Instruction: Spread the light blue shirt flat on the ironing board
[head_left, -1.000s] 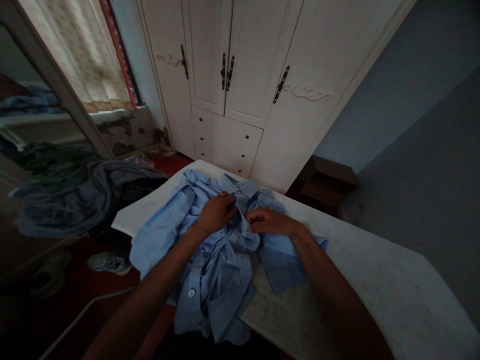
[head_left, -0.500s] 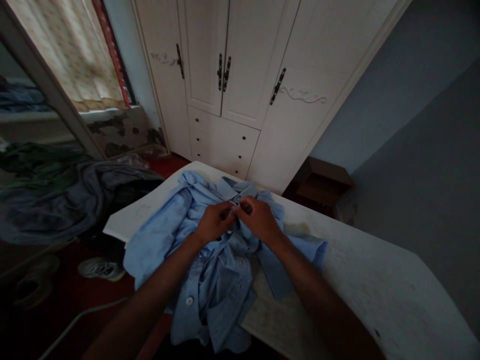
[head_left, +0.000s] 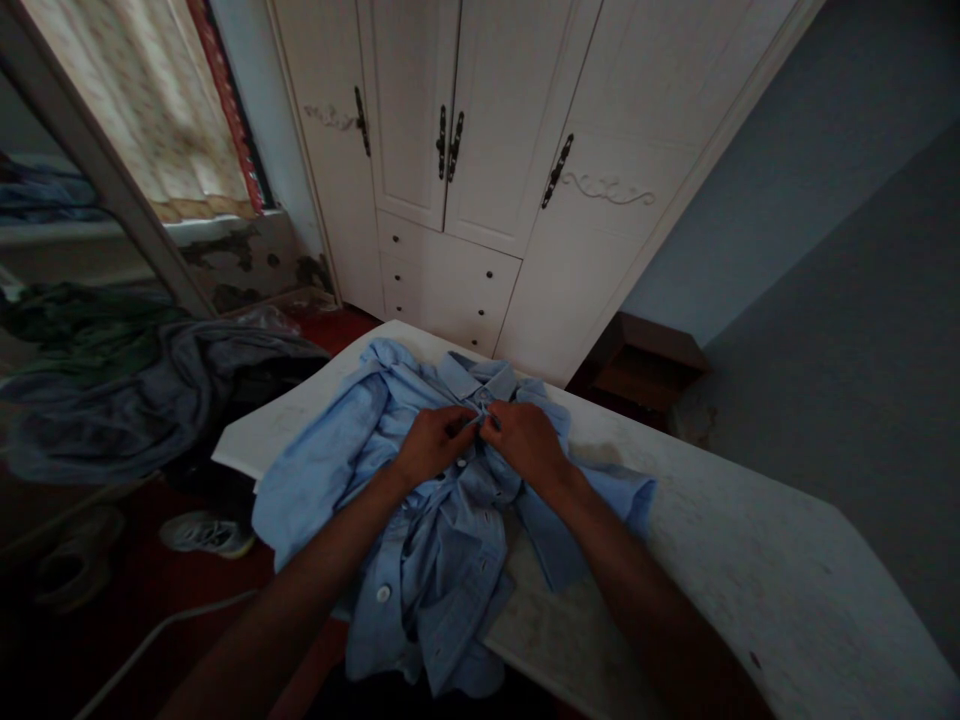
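Note:
A light blue button-up shirt (head_left: pixel 330 440) lies rumpled on a white table (head_left: pixel 705 520), its collar toward the far edge and its hem hanging over the near one. Just below the collar, my left hand (head_left: pixel 437 440) pinches the shirt's front edge. Close against it, my right hand (head_left: pixel 525 437) pinches the other side of the front, fingertips almost touching those of the left. Lower down, the front hangs apart, with a white button (head_left: pixel 383 593) showing on the left strip. Whatever lies right between the fingertips is too small to make out.
Behind the table stands a white wardrobe (head_left: pixel 480 130) with dark handles. Grey and green clothes (head_left: pixel 142 390) are heaped at the left. A shoe (head_left: pixel 206 534) and a pale cable (head_left: pixel 165 630) lie on the red floor. A brown cabinet (head_left: pixel 652 350) stands at the back right.
Both hands have shifted slightly, and their fingertips have drawn closer to the shirt's front below the collar. The fingers of my right hand are more curled. The shirt lies nearly as before.

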